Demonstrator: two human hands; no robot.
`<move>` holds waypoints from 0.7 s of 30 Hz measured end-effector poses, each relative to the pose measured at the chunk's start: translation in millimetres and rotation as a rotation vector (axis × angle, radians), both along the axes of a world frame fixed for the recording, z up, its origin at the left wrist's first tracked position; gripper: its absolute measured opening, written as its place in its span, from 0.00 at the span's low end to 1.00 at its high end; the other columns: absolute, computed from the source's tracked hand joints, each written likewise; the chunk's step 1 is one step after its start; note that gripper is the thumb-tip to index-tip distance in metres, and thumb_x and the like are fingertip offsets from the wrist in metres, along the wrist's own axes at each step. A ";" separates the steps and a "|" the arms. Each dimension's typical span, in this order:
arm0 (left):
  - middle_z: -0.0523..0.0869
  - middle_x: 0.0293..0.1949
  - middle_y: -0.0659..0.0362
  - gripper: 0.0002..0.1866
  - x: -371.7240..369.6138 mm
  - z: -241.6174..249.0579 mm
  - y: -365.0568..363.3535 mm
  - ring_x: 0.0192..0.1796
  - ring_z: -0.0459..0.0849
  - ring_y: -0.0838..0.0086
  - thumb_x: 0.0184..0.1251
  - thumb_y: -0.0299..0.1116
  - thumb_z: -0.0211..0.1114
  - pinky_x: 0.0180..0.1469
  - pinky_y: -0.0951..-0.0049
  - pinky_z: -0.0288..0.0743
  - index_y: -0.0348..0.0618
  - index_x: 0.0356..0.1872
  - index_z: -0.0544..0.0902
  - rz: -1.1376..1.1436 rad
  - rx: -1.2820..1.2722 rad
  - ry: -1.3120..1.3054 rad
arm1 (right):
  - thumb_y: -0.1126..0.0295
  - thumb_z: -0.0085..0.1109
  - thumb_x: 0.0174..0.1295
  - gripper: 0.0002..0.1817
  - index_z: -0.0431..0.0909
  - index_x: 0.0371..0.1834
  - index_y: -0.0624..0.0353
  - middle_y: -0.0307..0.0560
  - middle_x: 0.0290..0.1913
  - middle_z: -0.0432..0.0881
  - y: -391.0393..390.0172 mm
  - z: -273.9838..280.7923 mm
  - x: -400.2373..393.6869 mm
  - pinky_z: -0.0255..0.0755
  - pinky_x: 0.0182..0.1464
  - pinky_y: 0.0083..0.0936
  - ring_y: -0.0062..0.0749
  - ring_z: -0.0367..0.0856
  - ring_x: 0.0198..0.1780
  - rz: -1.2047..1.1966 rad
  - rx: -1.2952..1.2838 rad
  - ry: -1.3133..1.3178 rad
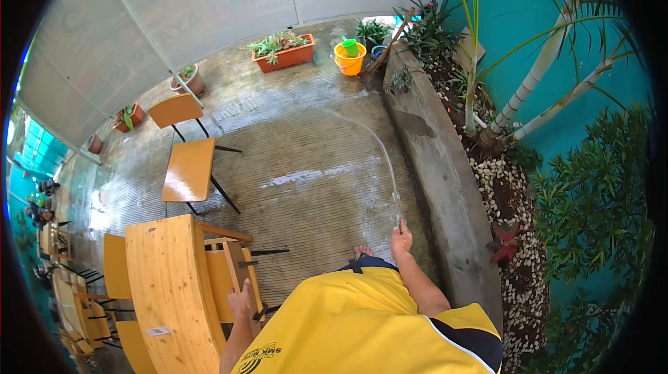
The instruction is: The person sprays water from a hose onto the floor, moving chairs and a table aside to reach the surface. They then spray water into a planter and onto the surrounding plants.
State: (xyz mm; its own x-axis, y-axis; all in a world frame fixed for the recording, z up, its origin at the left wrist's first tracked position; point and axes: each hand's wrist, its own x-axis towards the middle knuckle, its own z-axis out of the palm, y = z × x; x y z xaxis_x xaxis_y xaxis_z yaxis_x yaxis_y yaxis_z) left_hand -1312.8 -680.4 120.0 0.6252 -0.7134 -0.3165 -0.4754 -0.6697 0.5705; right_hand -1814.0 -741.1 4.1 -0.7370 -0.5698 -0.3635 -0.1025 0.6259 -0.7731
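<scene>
My right hand (401, 242) is closed around what looks like a hose end, mostly hidden in the fingers. From it a stream of water (387, 158) arcs forward and left onto the wet ribbed floor (313, 144). Low on the left, my left hand (241, 299) is closed on the edge of a wooden chair's backrest (236, 263). That chair stands against the long wooden table (163, 276). A second wooden chair (189, 169) with dark legs stands farther forward, apart from both hands.
A low concrete wall (435, 158) borders a planted bed with white pebbles (494, 200) on the right. Ahead stand an orange bucket (350, 64) holding a green dipper (350, 47) and a rectangular planter (285, 57). More tables and chairs (80, 304) line the left.
</scene>
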 end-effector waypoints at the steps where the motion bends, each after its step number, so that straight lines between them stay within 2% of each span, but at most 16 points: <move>1: 0.86 0.49 0.43 0.31 -6.1 10.2 -2.5 0.51 0.83 0.50 0.61 0.50 0.72 0.55 0.59 0.74 0.29 0.53 0.80 0.018 0.013 0.004 | 0.69 0.57 0.68 0.27 0.72 0.72 0.49 0.58 0.63 0.79 6.0 4.5 -5.5 0.69 0.63 0.33 0.48 0.78 0.63 -0.014 0.024 -0.036; 2: 0.86 0.49 0.43 0.31 -10.0 16.8 -3.3 0.51 0.84 0.51 0.62 0.49 0.72 0.54 0.59 0.75 0.30 0.53 0.80 0.037 0.026 0.008 | 0.71 0.57 0.67 0.27 0.71 0.71 0.52 0.56 0.67 0.76 12.2 8.7 -10.5 0.66 0.67 0.30 0.45 0.75 0.68 -0.028 0.048 -0.072; 5: 0.86 0.48 0.44 0.29 -12.3 19.9 -4.4 0.50 0.84 0.51 0.62 0.49 0.72 0.53 0.58 0.75 0.30 0.52 0.81 0.025 0.037 -0.022 | 0.70 0.57 0.67 0.27 0.71 0.72 0.51 0.57 0.65 0.78 39.7 -9.6 -28.2 0.68 0.66 0.31 0.47 0.77 0.65 0.022 0.121 0.083; 8: 0.87 0.48 0.44 0.30 -20.6 30.6 -5.9 0.50 0.84 0.51 0.62 0.49 0.72 0.53 0.59 0.75 0.31 0.52 0.81 0.056 0.056 -0.022 | 0.69 0.57 0.67 0.27 0.71 0.71 0.50 0.58 0.64 0.79 72.2 -14.4 -40.3 0.68 0.66 0.32 0.48 0.78 0.65 -0.042 0.183 0.064; 11: 0.87 0.48 0.44 0.30 -13.1 17.6 -3.9 0.51 0.84 0.51 0.62 0.49 0.72 0.53 0.59 0.75 0.31 0.53 0.81 0.043 0.042 -0.062 | 0.69 0.58 0.67 0.27 0.72 0.71 0.49 0.60 0.63 0.79 93.8 -19.0 -46.1 0.69 0.66 0.31 0.49 0.78 0.64 -0.087 0.276 0.075; 15: 0.87 0.49 0.44 0.30 -5.8 11.2 -4.3 0.51 0.84 0.51 0.62 0.49 0.72 0.54 0.59 0.75 0.31 0.53 0.81 -0.001 0.074 -0.072 | 0.68 0.59 0.66 0.27 0.72 0.71 0.51 0.60 0.63 0.79 92.5 -24.5 -40.9 0.69 0.66 0.31 0.49 0.78 0.64 -0.078 0.265 0.075; 17: 0.87 0.49 0.44 0.30 -3.8 11.2 -4.1 0.52 0.84 0.51 0.62 0.48 0.72 0.54 0.59 0.75 0.30 0.54 0.80 0.001 0.075 -0.006 | 0.68 0.59 0.66 0.28 0.71 0.71 0.53 0.60 0.66 0.76 76.2 -19.2 -36.4 0.66 0.68 0.29 0.47 0.75 0.67 0.108 0.137 0.034; 18: 0.87 0.49 0.44 0.30 -5.0 12.2 -4.4 0.52 0.84 0.51 0.62 0.48 0.72 0.54 0.59 0.75 0.30 0.54 0.80 0.003 0.075 -0.006 | 0.68 0.59 0.66 0.28 0.71 0.71 0.53 0.60 0.66 0.76 68.7 -17.3 -34.2 0.66 0.68 0.29 0.47 0.75 0.67 0.110 0.137 0.034; 20: 0.87 0.49 0.44 0.30 -11.0 20.6 -4.9 0.52 0.84 0.53 0.61 0.48 0.73 0.54 0.59 0.75 0.29 0.53 0.80 0.015 0.044 0.024 | 0.70 0.58 0.67 0.27 0.71 0.72 0.53 0.56 0.53 0.85 50.1 -13.2 -25.0 0.76 0.56 0.29 0.41 0.85 0.52 0.233 -0.099 0.117; 21: 0.87 0.49 0.44 0.30 -17.2 27.7 -6.2 0.52 0.84 0.53 0.61 0.48 0.73 0.54 0.59 0.75 0.29 0.53 0.80 0.052 0.040 0.014 | 0.70 0.58 0.67 0.27 0.71 0.72 0.53 0.56 0.53 0.85 43.7 -13.3 -22.8 0.76 0.56 0.29 0.41 0.85 0.52 0.269 -0.107 0.105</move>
